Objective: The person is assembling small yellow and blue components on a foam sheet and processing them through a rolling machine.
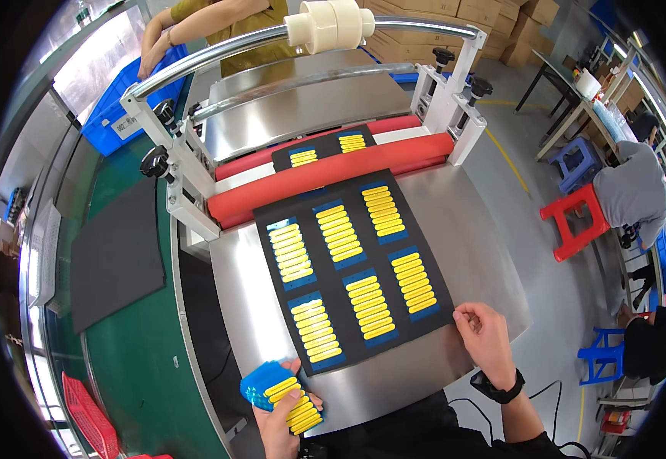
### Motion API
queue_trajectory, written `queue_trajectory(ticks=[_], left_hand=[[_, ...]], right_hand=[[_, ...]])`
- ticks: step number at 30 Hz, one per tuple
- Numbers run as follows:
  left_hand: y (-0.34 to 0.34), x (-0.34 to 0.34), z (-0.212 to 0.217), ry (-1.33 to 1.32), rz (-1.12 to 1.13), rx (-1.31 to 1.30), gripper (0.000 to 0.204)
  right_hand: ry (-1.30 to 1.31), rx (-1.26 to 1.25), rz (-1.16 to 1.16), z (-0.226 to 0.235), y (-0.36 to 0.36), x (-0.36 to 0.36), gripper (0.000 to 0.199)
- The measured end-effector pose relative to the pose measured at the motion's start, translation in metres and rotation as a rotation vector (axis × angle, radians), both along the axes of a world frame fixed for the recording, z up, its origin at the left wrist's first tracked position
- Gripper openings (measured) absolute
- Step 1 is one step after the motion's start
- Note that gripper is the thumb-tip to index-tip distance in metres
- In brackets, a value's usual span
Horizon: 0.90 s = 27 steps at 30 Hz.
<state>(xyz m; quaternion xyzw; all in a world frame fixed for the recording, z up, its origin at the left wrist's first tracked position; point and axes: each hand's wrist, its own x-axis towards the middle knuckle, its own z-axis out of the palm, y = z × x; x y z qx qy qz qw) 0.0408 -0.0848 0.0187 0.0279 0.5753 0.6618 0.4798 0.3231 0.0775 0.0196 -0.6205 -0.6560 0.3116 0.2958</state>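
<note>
A black sheet (352,203) with several blue-edged pockets of yellow strips lies on the steel machine table (471,252), its far end under the red roller (333,176). My right hand (486,336) rests on the sheet's near right corner, fingers bent on its edge. My left hand (283,417) holds a blue tray with yellow strips (281,392) at the table's near edge, just below the sheet's near left corner.
A white-framed roller machine with a chrome bar (218,53) stands at the far end. A person in an olive top stands behind it by a blue crate (111,107). A green conveyor with a black mat (115,252) runs on the left. Red and blue stools and seated people are at the right.
</note>
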Motion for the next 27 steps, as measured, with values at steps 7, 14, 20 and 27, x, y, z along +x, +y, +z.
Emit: queue_trajectory(ticks=[7, 14, 20, 27], left_hand=[[0.010, -0.022, 0.002, -0.079, -0.025, 0.012, 0.052], [0.011, -0.023, 0.001, -0.078, -0.047, 0.029, 0.045], [0.013, -0.023, 0.007, -0.093, -0.043, 0.026, 0.044], [0.000, -0.023, 0.011, -0.267, -0.083, -0.100, 0.042]], right_hand=[[-0.085, 0.037, 0.019, 0.021, 0.009, -0.022, 0.007], [-0.076, 0.057, 0.027, 0.017, 0.010, -0.025, 0.007], [-0.073, 0.069, 0.035, 0.018, 0.010, -0.025, 0.006], [-0.067, 0.064, 0.035, 0.019, 0.005, -0.022, 0.006]])
